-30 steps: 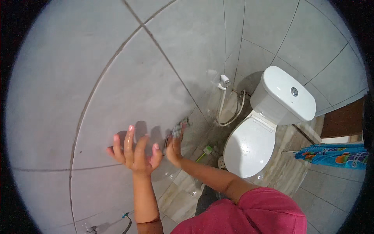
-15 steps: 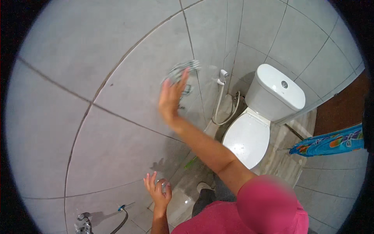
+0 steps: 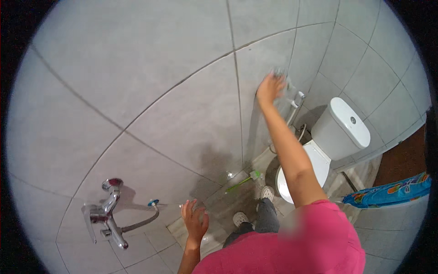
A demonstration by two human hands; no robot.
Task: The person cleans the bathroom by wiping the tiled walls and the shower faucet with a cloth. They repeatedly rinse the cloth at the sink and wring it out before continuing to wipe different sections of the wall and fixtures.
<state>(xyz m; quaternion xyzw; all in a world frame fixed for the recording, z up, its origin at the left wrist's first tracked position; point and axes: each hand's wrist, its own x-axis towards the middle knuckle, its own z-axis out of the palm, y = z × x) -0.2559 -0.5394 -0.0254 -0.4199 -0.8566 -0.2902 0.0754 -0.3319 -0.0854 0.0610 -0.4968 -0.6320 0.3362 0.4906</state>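
Note:
My right arm reaches up across the middle to the tiled wall (image 3: 182,118). At its end my right hand (image 3: 270,89), blurred by motion, presses a crumpled striped cloth (image 3: 279,73) on the tiles near the corner. Only a bit of the cloth shows past the fingers. Low in front of the wall, my left hand (image 3: 195,221) is raised with half-curled fingers apart. Nothing can be made out in it.
A chrome mixer tap (image 3: 107,212) with a grey hose (image 3: 141,223) juts from the wall at lower left. Ahead right stand a white toilet (image 3: 344,130) and a hand sprayer (image 3: 299,98). A green brush (image 3: 242,182) lies on the floor; a blue patterned cloth (image 3: 388,192) hangs right.
My right hand has slid the striped cloth along the wall toward the corner by the sprayer. The view has shifted, so the tap and brush show more fully. My left hand stays low.

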